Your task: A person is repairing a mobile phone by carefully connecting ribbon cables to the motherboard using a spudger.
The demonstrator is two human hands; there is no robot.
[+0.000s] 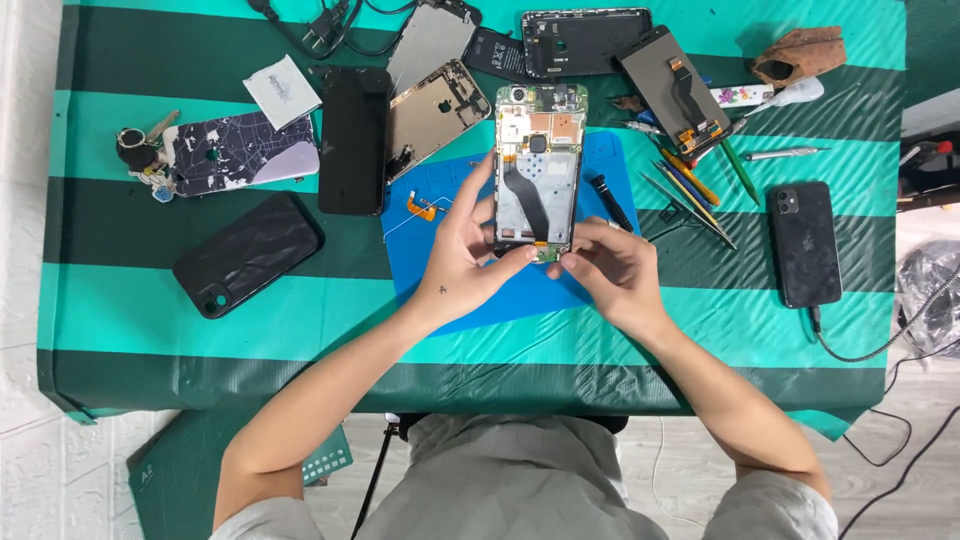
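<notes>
An opened phone (538,170) with its back cover off lies upright on a blue work mat (440,260), showing its circuit board, a black flex cable and the camera at the top. My left hand (462,255) grips the phone's left edge and lower left corner. My right hand (610,265) pinches at the phone's bottom edge with fingertips on a small green board part. Both hands meet at the lower end of the phone.
Several phones and parts lie around: a black phone (353,140), a black case (247,253), a patterned case (240,150), a charging black phone (805,243), screen assemblies (672,88), tweezers and pens (690,190), a small orange flex piece (424,207). The green striped cloth (200,330) ends at the table's front edge.
</notes>
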